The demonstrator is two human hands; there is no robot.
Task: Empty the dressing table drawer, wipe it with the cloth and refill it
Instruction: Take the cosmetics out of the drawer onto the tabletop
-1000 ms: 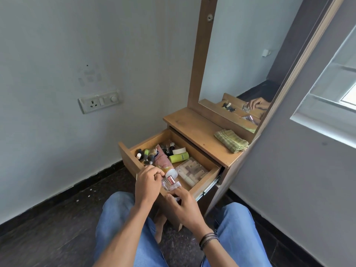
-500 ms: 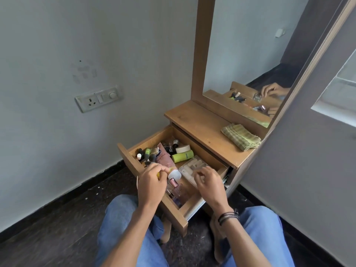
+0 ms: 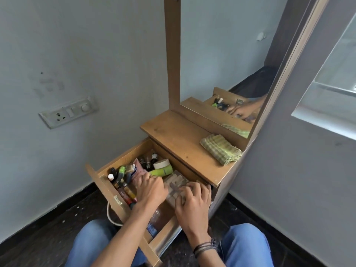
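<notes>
right hand [image 3: 192, 205] shifted to drawer [image 3: 107, 191] edge, curled on organiser box [image 3: 176, 183]; left hand [image 3: 151, 189] seemingly around pink tube [image 3: 137, 171]

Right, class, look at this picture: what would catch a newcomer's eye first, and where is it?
The open drawer, crammed with tubes and small bottles, sits centre frame with the left hand and right hand inside it. A folded green checked cloth lies on the table top, below the mirror.

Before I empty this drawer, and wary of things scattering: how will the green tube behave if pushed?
Green tube lies on its side and looks round, so it would likely roll. Its plastic looks smooth, maybe slippery. The white tub close behind it might shift.
</notes>
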